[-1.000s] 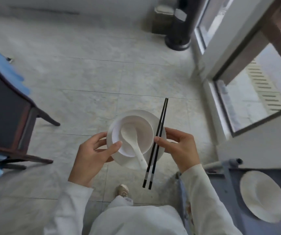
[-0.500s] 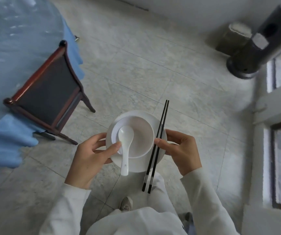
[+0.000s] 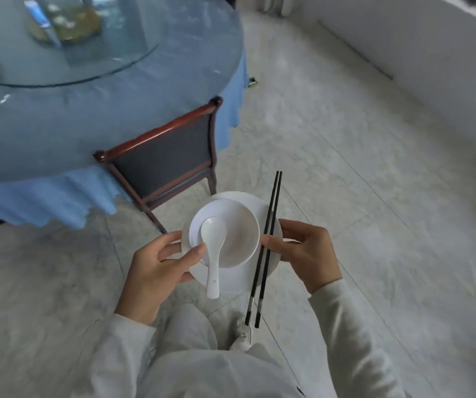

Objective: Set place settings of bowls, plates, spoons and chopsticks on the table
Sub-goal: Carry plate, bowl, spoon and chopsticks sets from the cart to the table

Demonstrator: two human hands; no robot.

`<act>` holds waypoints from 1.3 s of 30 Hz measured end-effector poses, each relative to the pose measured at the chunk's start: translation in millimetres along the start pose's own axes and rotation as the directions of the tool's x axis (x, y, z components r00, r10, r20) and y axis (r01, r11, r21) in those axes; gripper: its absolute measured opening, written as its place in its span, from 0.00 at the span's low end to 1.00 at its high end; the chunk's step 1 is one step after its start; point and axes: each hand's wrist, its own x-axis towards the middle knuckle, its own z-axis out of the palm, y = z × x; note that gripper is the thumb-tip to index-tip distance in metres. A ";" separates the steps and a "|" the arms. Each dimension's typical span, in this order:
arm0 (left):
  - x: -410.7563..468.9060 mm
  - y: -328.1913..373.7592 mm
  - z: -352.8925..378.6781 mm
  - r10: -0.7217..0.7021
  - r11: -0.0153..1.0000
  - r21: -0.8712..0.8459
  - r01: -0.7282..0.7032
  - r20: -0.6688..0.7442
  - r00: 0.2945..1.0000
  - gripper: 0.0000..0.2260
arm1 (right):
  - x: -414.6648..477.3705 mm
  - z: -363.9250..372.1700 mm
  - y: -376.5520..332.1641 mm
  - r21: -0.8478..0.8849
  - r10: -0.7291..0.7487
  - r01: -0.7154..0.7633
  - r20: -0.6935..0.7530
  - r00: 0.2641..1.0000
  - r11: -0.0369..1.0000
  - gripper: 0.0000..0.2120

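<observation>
I carry a white plate (image 3: 232, 278) in both hands above the floor. A white bowl (image 3: 235, 239) sits on it, with a white spoon (image 3: 213, 254) lying in the bowl, handle toward me. My left hand (image 3: 159, 271) grips the plate's left rim, thumb pressing the spoon. My right hand (image 3: 308, 254) holds the right rim and pins a pair of black chopsticks (image 3: 264, 248) across the plate with the thumb. The round table (image 3: 44, 130) with a blue cloth is ahead at the upper left.
A dark chair with a red-brown wooden frame (image 3: 168, 159) stands tucked against the table, between me and it. A glass turntable (image 3: 64, 38) covers the table's middle. Grey tiled floor (image 3: 346, 168) spreads to the right, up to a white wall (image 3: 417, 47).
The view has swung left: window and side stand have left the frame, and table and chair now lie ahead. The hands' grip is unchanged. The spoon's handle has slid left.
</observation>
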 end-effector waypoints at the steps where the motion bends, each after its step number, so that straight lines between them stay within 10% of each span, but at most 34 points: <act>1: 5.7 2.2 0.6 -0.001 1.000 -0.008 0.001 -0.037 0.999 0.22 | 12.3 3.4 -4.3 -0.006 0.000 0.000 0.021 1.000 1.000 0.18; 22: 266.8 134.3 -131.5 0.042 0.997 -0.053 -0.063 -0.331 0.943 0.26 | 330.8 224.0 -142.9 -0.105 -0.127 0.171 0.333 0.934 0.980 0.16; 39: 531.4 119.5 -183.7 -0.308 0.924 -0.364 0.116 -0.528 0.791 0.23 | 623.8 382.2 -152.8 -0.365 0.116 0.130 0.581 0.806 0.922 0.21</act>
